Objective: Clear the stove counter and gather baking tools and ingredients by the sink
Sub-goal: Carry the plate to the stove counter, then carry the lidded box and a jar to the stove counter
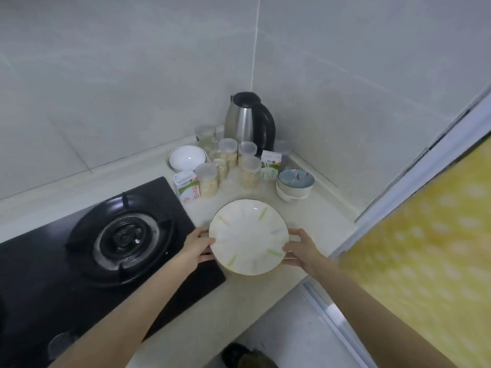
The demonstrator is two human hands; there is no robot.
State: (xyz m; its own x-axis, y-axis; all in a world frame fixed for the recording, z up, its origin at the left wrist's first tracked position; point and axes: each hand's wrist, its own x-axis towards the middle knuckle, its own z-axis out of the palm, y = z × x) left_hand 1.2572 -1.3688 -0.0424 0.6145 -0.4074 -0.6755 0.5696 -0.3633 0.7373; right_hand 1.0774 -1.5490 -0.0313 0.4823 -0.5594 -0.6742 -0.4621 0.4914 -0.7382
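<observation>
White plate (248, 236) gripped at opposite rims, left hand (198, 247) and right hand (299, 251) curled on it, level, near the bench (313, 219) edge; likely carrying.

A gas hob (34, 274) (black glass, one round burner ring) fills the near left, grey wall tiles (119, 75) rise at the far side, and a yellow dotted panel (425, 248) stands on the right beside a pale door frame (414, 181).

I'm in a home kitchen: a black gas stove (106, 243) set into the tabletop (313, 221), tiled walls (106, 75), an electric kettle (248, 120) in the corner beyond the stove
</observation>
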